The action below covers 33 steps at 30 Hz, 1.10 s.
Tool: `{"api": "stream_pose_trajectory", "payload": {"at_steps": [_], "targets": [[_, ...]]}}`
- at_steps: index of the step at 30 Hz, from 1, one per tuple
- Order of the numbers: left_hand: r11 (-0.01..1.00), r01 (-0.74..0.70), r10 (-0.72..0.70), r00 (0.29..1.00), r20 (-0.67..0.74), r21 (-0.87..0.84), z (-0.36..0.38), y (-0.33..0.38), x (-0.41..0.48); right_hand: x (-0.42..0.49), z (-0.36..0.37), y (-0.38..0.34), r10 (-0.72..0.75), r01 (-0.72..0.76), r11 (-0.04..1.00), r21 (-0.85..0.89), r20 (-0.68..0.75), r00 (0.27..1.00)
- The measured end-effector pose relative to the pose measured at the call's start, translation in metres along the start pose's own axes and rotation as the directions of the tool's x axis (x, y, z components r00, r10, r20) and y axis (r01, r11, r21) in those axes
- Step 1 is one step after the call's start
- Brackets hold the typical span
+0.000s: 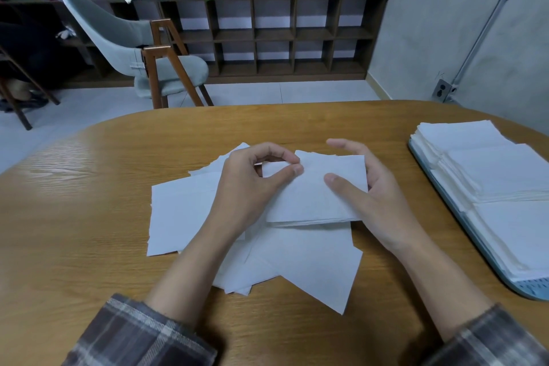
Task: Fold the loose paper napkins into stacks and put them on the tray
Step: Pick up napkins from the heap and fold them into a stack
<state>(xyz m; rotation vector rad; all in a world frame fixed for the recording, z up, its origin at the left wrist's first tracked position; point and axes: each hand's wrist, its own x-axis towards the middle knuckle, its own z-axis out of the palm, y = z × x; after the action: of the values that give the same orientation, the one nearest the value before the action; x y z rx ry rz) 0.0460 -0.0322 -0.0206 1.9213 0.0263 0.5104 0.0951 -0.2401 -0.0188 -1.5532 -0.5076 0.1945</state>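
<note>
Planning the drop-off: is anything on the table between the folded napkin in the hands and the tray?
Nothing visible: only bare table lies between the folded napkin and the tray, though napkin stacks already cover most of it.

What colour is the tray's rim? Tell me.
Light blue; the tray shows best in the head view, at right.
</note>
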Motion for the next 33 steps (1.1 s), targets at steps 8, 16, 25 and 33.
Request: {"api": "stream_pose_trajectory", "payload": {"at_steps": [8,16,25,33], "targets": [[1.0,-0.006,0.006,1.0,-0.02,0.027,0.001,0.001,0.0,0.001,-0.005,0.002,-0.037,0.036,0.999,0.021,0.002,0.999],[0.998,0.044,-0.046,0.998,-0.048,-0.037,0.007,-0.001,-0.002,0.001,-0.011,0.001,-0.051,0.052,0.998,-0.046,0.006,0.999],[0.914,-0.231,0.181,0.968,0.175,0.333,0.023,-0.019,-0.011,0.015,-0.025,0.023,-0.089,-0.013,0.964,-0.267,-0.367,0.926],[0.87,-0.221,0.017,0.906,0.422,0.44,0.016,-0.021,-0.007,0.018,-0.026,0.031,-0.103,-0.022,0.944,-0.33,-0.359,0.928]]}}
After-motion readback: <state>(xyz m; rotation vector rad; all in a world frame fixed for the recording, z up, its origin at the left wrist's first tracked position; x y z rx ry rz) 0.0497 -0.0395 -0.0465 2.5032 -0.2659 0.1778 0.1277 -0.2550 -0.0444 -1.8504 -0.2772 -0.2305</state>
